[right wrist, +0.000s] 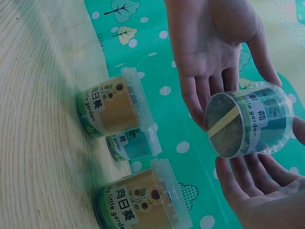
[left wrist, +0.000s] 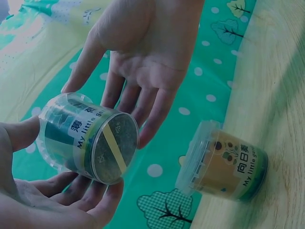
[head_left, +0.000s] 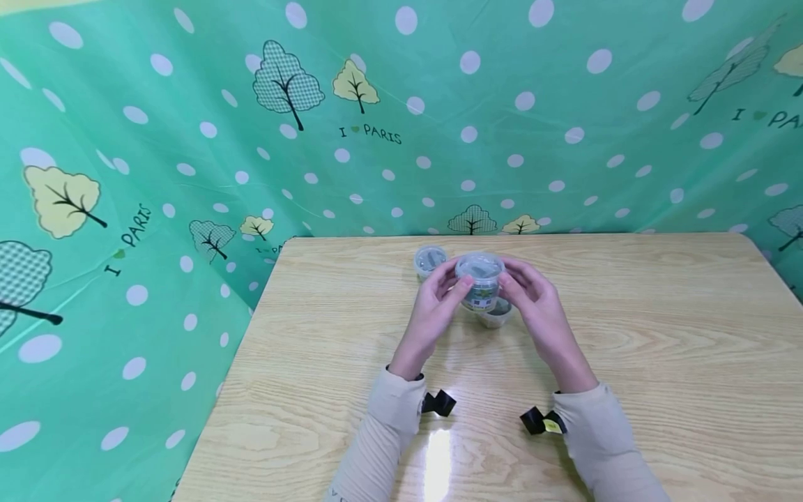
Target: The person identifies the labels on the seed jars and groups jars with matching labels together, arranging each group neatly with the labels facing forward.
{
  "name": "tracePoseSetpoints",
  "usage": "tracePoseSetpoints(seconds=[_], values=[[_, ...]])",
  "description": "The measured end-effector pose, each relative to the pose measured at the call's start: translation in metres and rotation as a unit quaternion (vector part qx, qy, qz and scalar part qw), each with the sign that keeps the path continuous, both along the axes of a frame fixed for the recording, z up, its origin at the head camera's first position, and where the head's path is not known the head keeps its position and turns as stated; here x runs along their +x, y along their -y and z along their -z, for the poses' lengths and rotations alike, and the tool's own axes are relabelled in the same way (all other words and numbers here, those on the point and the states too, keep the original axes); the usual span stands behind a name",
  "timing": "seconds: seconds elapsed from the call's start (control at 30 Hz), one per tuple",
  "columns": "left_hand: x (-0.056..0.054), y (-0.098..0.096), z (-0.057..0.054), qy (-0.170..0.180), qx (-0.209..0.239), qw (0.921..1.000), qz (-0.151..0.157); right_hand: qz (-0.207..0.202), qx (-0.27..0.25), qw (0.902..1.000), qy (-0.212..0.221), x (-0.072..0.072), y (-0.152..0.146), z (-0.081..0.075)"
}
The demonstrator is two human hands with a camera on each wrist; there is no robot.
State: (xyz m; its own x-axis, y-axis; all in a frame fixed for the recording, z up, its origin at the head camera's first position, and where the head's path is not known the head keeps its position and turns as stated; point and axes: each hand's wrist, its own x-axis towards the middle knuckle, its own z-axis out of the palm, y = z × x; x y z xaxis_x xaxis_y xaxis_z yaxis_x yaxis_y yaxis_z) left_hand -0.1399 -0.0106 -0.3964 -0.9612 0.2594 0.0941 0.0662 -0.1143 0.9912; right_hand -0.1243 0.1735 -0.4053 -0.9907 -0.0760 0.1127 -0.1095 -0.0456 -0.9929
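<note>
Both hands hold up one clear plastic tub [head_left: 482, 284] with a lid and a "My little garden" label. My left hand [head_left: 433, 300] grips its left side, and my right hand [head_left: 536, 300] grips the right. Each thumb lies on the near side near the rim. From below, in the left wrist view, the held tub [left wrist: 90, 138] shows a round base with a yellow strip across it. Just beneath the hands a second tub [head_left: 495, 315] stands on the table, partly covered by the held one. A further tub [head_left: 430, 259] stands behind my left hand.
The right wrist view has three other tubs on the table: a sunflower tub [right wrist: 114, 102], a teal-labelled tub [right wrist: 133, 144] partly behind it, and a nearer sunflower tub [right wrist: 138, 200]. The wooden table [head_left: 301, 362] meets a green dotted cloth [head_left: 376, 188] at its back edge.
</note>
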Motion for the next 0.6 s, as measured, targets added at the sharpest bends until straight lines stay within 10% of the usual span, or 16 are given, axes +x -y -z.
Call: tracePoseSetpoints(seconds=[0.6], values=[[-0.0085, -0.0049, 0.0022, 0.011, -0.006, 0.9999, 0.006, 0.007, 0.018, 0.9998, 0.006, -0.0051, -0.0058, 0.0014]])
